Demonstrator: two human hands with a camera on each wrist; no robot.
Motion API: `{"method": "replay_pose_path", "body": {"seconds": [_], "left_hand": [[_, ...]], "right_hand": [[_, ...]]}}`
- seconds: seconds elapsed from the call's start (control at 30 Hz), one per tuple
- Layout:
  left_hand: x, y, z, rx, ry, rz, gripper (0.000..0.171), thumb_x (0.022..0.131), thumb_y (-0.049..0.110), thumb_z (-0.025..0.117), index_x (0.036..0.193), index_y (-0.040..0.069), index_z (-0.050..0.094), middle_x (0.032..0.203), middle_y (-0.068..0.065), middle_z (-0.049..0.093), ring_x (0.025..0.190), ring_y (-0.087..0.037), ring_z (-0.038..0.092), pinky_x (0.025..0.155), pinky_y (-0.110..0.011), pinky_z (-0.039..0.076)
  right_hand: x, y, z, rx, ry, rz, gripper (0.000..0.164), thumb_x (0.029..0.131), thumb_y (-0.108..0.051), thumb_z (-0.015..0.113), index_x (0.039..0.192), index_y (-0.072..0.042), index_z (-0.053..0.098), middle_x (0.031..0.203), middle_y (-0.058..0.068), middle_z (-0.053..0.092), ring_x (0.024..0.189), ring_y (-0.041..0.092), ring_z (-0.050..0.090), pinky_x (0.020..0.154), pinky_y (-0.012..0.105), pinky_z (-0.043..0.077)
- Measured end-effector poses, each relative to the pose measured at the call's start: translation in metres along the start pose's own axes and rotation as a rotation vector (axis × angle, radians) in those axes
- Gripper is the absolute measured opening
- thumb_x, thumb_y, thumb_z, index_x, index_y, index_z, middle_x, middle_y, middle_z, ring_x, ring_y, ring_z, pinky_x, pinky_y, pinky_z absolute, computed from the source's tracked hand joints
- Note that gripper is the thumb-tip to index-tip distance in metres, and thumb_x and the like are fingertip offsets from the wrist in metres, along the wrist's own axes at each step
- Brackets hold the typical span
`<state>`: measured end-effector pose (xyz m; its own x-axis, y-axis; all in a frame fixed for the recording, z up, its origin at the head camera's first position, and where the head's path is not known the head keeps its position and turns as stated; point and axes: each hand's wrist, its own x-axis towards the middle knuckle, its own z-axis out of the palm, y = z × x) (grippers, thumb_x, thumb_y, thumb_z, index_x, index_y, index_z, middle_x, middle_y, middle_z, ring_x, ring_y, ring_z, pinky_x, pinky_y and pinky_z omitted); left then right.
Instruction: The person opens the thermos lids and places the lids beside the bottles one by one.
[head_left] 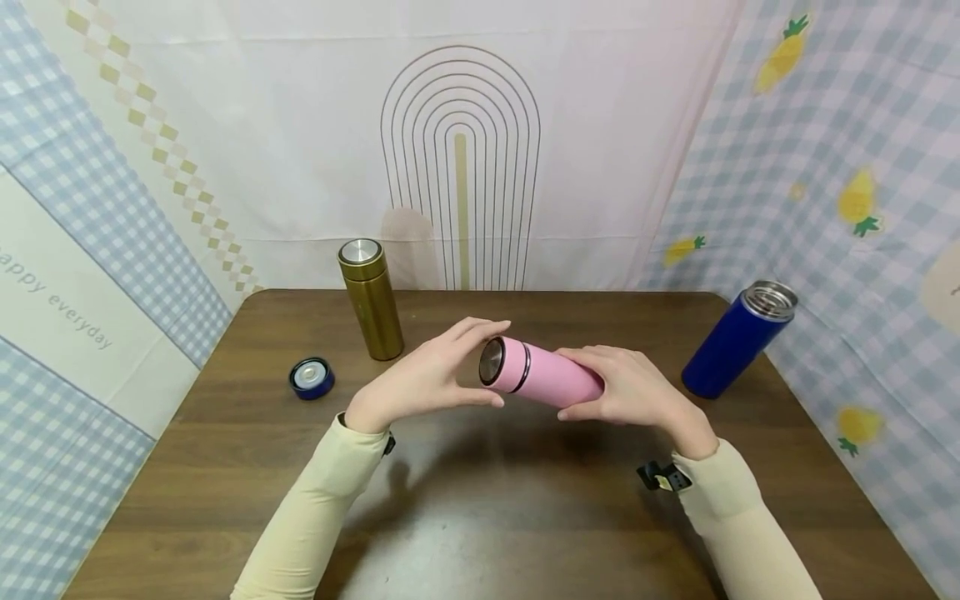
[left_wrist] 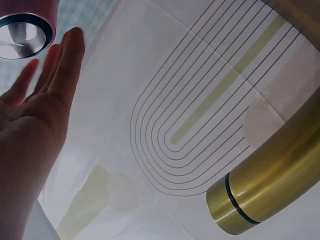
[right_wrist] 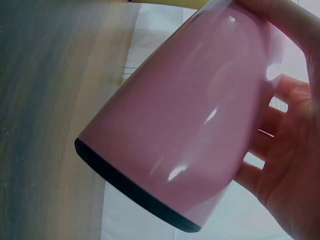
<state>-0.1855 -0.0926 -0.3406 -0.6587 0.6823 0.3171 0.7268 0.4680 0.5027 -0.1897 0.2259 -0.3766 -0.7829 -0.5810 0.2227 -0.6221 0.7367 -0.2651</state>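
The right hand (head_left: pixel 630 385) is gripping the pink bottle (head_left: pixel 562 377) near its base, above the table (head_left: pixel 450 533). Its tilted long axis is running leftward, the lid (head_left: pixel 513 365) pointing between the left hand's (head_left: pixel 427 371) widely parted thumb and fingers; contact is staying unclear. Farther off, a gold bottle (head_left: pixel 373 308) is standing.

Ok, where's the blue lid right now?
In the head view, the blue lid lies on the left side of the table, left of the gold flask and slightly nearer the camera.
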Motion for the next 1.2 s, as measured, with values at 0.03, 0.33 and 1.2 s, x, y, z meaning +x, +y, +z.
{"method": "replay_pose_path", "body": {"seconds": [0.03, 0.33, 1.2], "left_hand": [[0.0001, -0.0003, -0.0002, -0.004, 0.000, 0.038, 0.086, 0.084, 0.039, 0.083, 0.154, 0.017, 0.039, 0.145, 0.001, 0.046, 0.131, -0.010, 0.049, 0.107, -0.032, 0.043], [0.0015, -0.0035, -0.0013, 0.026, 0.009, 0.191, 0.069, 0.086, 0.007, 0.081, 0.147, 0.013, 0.048, 0.143, -0.002, 0.046, 0.132, -0.014, 0.047, 0.110, -0.030, 0.040], [0.0025, -0.0039, 0.0043, -0.002, 0.050, 0.200, 0.074, 0.083, 0.021, 0.086, 0.146, 0.014, 0.048, 0.141, -0.001, 0.047, 0.132, -0.014, 0.046, 0.111, -0.031, 0.038]], "right_hand": [[-0.0001, 0.0000, -0.0001, 0.003, -0.001, 0.000, 0.080, 0.071, -0.070, 0.079, 0.136, -0.025, 0.063, 0.115, -0.005, 0.068, 0.098, 0.013, 0.063, 0.078, 0.039, 0.051], [0.0011, 0.0004, -0.0023, 0.007, -0.003, -0.012, 0.080, 0.071, -0.068, 0.080, 0.136, -0.024, 0.063, 0.118, -0.004, 0.068, 0.101, 0.014, 0.063, 0.079, 0.040, 0.052], [-0.0003, -0.0003, -0.0008, 0.015, 0.005, -0.015, 0.080, 0.070, -0.070, 0.080, 0.135, -0.026, 0.063, 0.116, -0.005, 0.068, 0.098, 0.012, 0.063, 0.077, 0.039, 0.052]]}}
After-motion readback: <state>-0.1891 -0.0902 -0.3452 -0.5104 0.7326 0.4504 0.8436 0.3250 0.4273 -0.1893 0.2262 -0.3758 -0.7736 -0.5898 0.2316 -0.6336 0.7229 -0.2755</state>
